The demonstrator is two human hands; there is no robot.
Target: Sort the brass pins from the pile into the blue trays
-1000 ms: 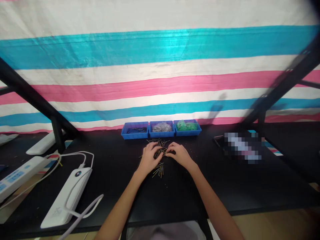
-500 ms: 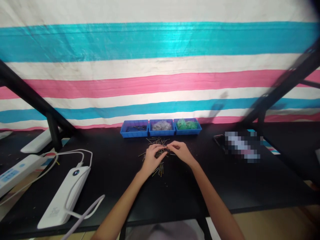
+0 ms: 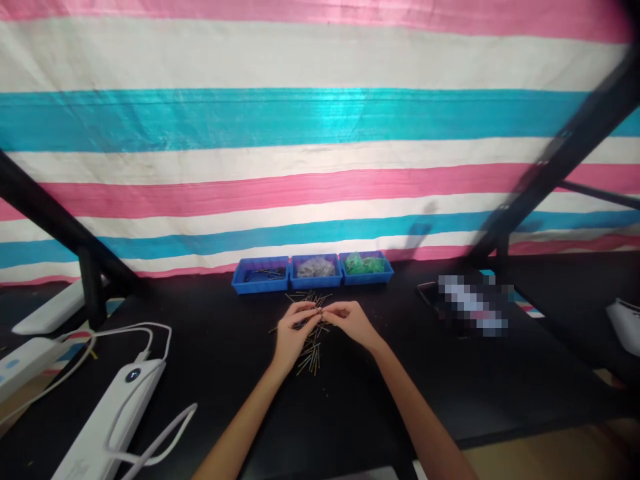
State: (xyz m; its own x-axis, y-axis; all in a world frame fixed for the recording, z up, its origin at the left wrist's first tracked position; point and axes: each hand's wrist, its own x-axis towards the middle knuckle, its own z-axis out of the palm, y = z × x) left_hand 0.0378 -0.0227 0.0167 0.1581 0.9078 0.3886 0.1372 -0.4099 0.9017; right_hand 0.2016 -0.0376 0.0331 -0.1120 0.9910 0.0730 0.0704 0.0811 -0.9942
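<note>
My left hand point(image 3: 294, 331) and my right hand point(image 3: 352, 323) meet fingertip to fingertip above a loose pile of thin metal pins point(image 3: 311, 357) on the black table point(image 3: 200, 373). The fingers of both are pinched together. Whatever lies between the fingertips is too small to make out. Pins stick out behind, between and in front of the hands. Just behind the pile stand three blue bins: the left bin point(image 3: 261, 287) has some dark thin pieces, the middle one holds clear plastic bags point(image 3: 315, 267), the right one green bags point(image 3: 364, 265).
A white power bank point(image 3: 113, 417) with cables lies on the left, beside a white power strip point(image 3: 25, 363). A phone point(image 3: 429, 291), partly pixelated, rests on the right. Slanting black frame bars rise on both sides before a striped sheet point(image 3: 320, 120).
The camera view has tilted up and shifted slightly, so the bins and hands sit lower and further left. The hands stay together over the pile, with their fingertips now closer.
</note>
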